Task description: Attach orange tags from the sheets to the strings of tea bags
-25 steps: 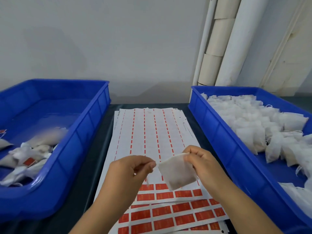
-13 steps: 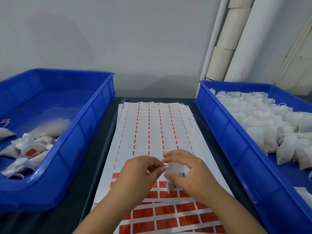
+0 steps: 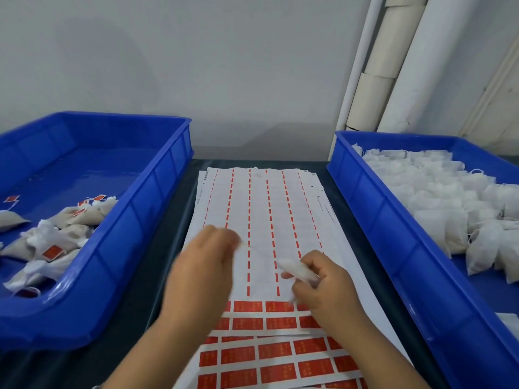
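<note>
My right hand grips a white tea bag low over the tag sheets. A thin string runs taut from the bag up-left to my left hand, which is motion-blurred and pinches the string's end. Most of the top sheet is stripped, with only thin orange dashes left. Rows of whole orange tags sit just below both hands, and more rows lie on the sheets underneath.
A blue bin on the left holds tea bags with orange tags. On the right, another blue bin is filled with untagged white tea bags. White pipes stand against the wall behind.
The hands met over the sheet, then drew apart. The left hand has swept up and left, drawing the string out, while the right hand lowered the bag closer to the sheet.
</note>
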`<move>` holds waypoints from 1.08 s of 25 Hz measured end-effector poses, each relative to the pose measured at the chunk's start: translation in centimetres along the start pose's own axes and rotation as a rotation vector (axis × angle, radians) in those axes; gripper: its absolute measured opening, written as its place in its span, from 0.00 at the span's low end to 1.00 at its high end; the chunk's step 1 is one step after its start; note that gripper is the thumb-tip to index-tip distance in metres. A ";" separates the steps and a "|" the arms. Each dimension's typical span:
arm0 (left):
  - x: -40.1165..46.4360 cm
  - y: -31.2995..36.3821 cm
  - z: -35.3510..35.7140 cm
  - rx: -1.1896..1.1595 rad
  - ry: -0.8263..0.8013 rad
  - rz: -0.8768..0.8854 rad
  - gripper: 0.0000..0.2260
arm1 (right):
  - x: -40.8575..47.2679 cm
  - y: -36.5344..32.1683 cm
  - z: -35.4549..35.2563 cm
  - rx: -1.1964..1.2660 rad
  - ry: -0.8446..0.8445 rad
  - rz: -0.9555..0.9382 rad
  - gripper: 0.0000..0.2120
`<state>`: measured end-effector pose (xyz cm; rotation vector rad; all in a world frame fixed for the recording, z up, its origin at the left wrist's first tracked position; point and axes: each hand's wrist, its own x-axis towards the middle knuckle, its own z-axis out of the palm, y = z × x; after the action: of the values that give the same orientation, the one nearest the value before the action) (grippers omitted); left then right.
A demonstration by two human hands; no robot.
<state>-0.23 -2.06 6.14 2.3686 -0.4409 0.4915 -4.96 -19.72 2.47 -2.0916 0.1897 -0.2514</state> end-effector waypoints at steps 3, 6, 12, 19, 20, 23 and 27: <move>0.9 -1.4 0.1 -0.013 0.079 -0.110 0.06 | -0.4 -0.1 -0.1 0.026 -0.133 0.042 0.04; 1.0 -2.4 0.6 0.005 0.067 -0.143 0.08 | -0.7 -0.7 0.0 -0.013 -0.381 0.204 0.01; -1.0 -3.0 1.9 0.045 -0.126 -0.159 0.09 | -0.7 -1.1 -0.8 0.949 -0.475 0.269 0.11; -5.1 -0.1 2.6 -0.044 -0.420 0.153 0.07 | -0.8 -1.1 0.6 0.246 -0.211 0.068 0.15; -4.9 0.3 2.3 -0.099 -0.398 0.152 0.03 | -0.9 -1.1 0.6 0.216 -0.240 0.048 0.14; -3.7 0.6 1.8 -0.214 -0.340 0.134 0.05 | -1.1 -1.0 0.5 0.204 -0.310 0.093 0.07; -2.0 0.8 2.0 -0.417 -0.399 0.052 0.07 | -1.1 -1.1 0.4 0.200 -0.440 0.106 0.14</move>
<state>-1.88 -3.63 4.29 2.0440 -0.7107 -0.0588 -5.90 -18.58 3.17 -1.8788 0.0089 0.2452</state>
